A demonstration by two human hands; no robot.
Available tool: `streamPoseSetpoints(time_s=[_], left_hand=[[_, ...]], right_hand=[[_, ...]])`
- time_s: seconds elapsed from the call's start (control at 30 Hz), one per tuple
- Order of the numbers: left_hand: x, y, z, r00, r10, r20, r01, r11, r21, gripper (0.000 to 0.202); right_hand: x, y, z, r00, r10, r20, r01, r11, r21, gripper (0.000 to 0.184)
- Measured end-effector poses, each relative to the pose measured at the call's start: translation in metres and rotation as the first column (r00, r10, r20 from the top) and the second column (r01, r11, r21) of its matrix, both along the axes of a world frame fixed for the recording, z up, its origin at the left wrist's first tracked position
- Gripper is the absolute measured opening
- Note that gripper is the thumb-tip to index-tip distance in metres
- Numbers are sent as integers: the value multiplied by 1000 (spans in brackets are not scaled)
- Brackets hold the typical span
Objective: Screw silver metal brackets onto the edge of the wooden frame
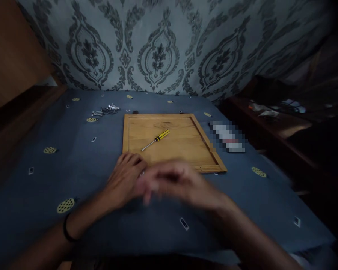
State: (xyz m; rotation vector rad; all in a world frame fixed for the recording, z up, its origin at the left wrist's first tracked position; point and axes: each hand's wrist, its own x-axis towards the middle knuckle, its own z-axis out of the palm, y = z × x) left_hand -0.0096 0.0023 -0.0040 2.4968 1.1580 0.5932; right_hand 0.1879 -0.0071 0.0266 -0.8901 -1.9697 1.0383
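Note:
A framed wooden panel [180, 150] lies on the blue cloth in front of me. On its face rests a screwdriver [156, 140] with a yellow and black handle and a metal shaft. My left hand [126, 176] is closed at the panel's near left corner, its fingers curled. A small pale, shiny bit shows by its fingertips, too little to name. My right hand [177, 182] hovers beside it over the near edge, with bent fingers close to the left thumb. Motion blur smears the right fingers, so whether they hold anything is unclear.
Several metal pieces that look like hinges [108, 109] lie in a pile at the back left. A pixelated packet [228, 137] is right of the panel. Patterned fabric [159, 56] hangs behind. A wooden board [14, 56] stands at left, and a dark shelf with clutter [266, 110] at right.

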Motion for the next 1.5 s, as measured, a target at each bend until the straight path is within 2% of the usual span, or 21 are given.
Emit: streamPoseSetpoints(time_s=[0.03, 0.07, 0.1, 0.13, 0.23, 0.33, 0.43, 0.53, 0.7, 0.73, 0.77, 0.8, 0.83, 1.0, 1.13, 1.33, 1.5], left_hand=[[0, 0, 0, 1000, 2, -2, -2, 1000, -2, 31], [1, 0, 1, 1000, 6, -5, -6, 1000, -4, 33], [1, 0, 1, 1000, 11, -6, -11, 1000, -8, 35], [1, 0, 1, 1000, 15, -6, -15, 1000, -9, 36], [2, 0, 2, 1000, 12, 3, -12, 1000, -10, 35], [1, 1, 1, 1000, 12, 8, -12, 1000, -4, 36], [1, 1, 1, 1000, 8, -1, -8, 1000, 1, 38], [0, 1, 1, 1000, 3, -17, -3, 1000, 0, 37], [-1, 1, 0, 1000, 4, -11, -4, 1000, 3, 36], [-1, 1, 0, 1000, 6, -9, -6, 1000, 4, 36], [-1, 1, 0, 1000, 8, -7, -8, 1000, 3, 36], [-1, 1, 0, 1000, 10, -7, -10, 1000, 2, 36], [-1, 1, 0, 1000, 10, -8, -10, 1000, -1, 35], [-2, 1, 1, 1000, -7, -23, 7, 1000, 6, 35], [-3, 2, 0, 999, -17, -27, 18, 1000, 17, 36], [-4, 1, 1, 999, -30, -27, 31, 999, 37, 35], [-3, 2, 2, 999, -31, -29, 33, 999, 44, 39]], right_hand=[[7, 19, -1, 978, -86, 189, 69, 993, 93, 27], [15, 39, -4, 893, -275, 357, 189, 948, 257, 29], [23, 58, -8, 839, -368, 401, 247, 914, 322, 34], [29, 74, -13, 809, -406, 426, 269, 899, 347, 40], [42, 105, -28, 768, -406, 494, 242, 900, 363, 40], [47, 112, -35, 768, -362, 529, 204, 920, 335, 27], [52, 107, -32, 795, -360, 488, 220, 921, 320, 19], [62, 94, -26, 844, -380, 377, 278, 913, 298, 16], [72, 48, -14, 877, -479, 47, 463, 866, 188, 29], [73, 38, -11, 830, -517, -207, 537, 842, 52, 25], [72, 28, -8, 751, -528, -397, 533, 839, -107, 24], [72, 19, -6, 668, -535, -518, 500, 838, -220, 26], [71, 12, -4, 638, -536, -553, 489, 836, -247, 28], [66, -2, 2, 572, -563, -596, 485, 819, -307, 25], [60, -9, 1, 555, -595, -582, 592, 774, -227, 27], [50, -23, -11, 705, -525, -476, 588, 809, -20, 16], [47, -25, -13, 769, -489, -412, 543, 839, 18, 13]])
